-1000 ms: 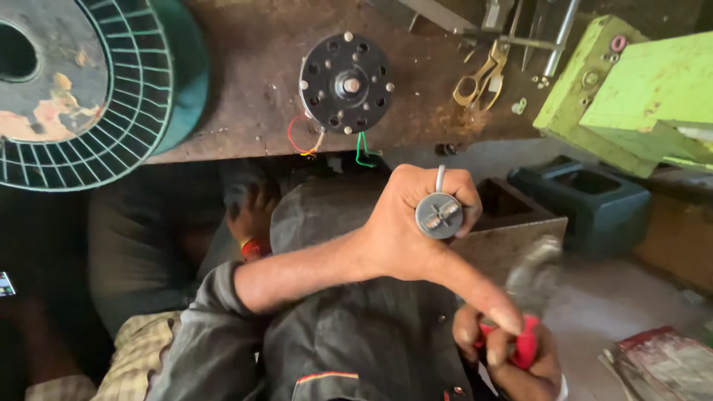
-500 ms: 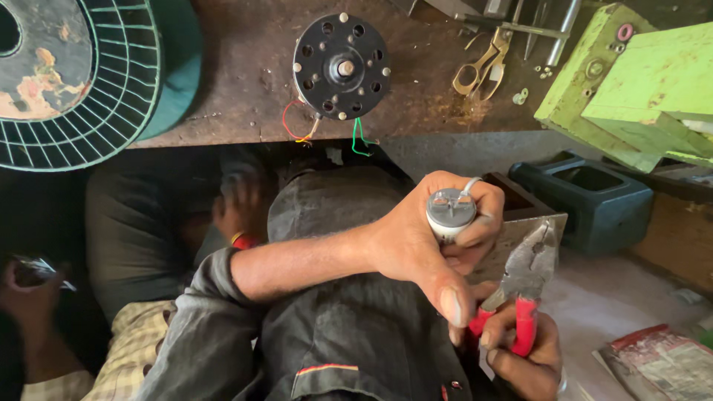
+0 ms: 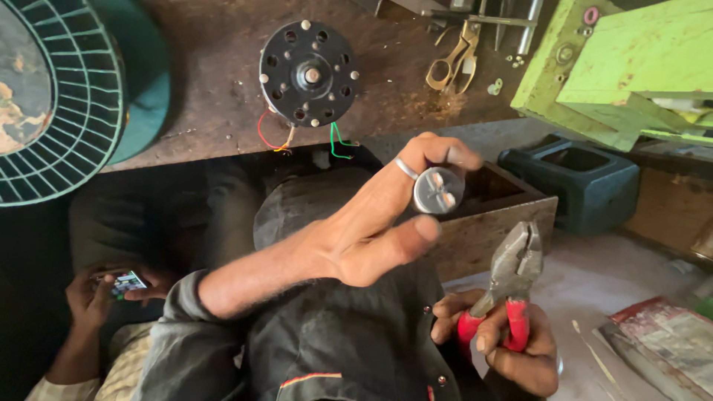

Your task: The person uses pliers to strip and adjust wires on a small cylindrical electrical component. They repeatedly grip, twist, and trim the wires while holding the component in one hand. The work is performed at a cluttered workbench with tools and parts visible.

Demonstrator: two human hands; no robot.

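The left hand (image 3: 364,238) pinches a small metal cylinder (image 3: 438,190) at its fingertips, end face turned up to the eye, above a wooden box (image 3: 505,215) — while the right hand (image 3: 505,345) grips red-handled pliers (image 3: 512,282), jaws shut, held ready below.

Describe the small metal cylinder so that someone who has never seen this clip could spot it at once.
Start at the brown workbench along the top and drop to the left hand raised mid-frame. The small silver cylinder sits pinched in its fingertips, round end facing the camera. Unlike the larger black motor on the bench, it is shiny, wireless and held up.
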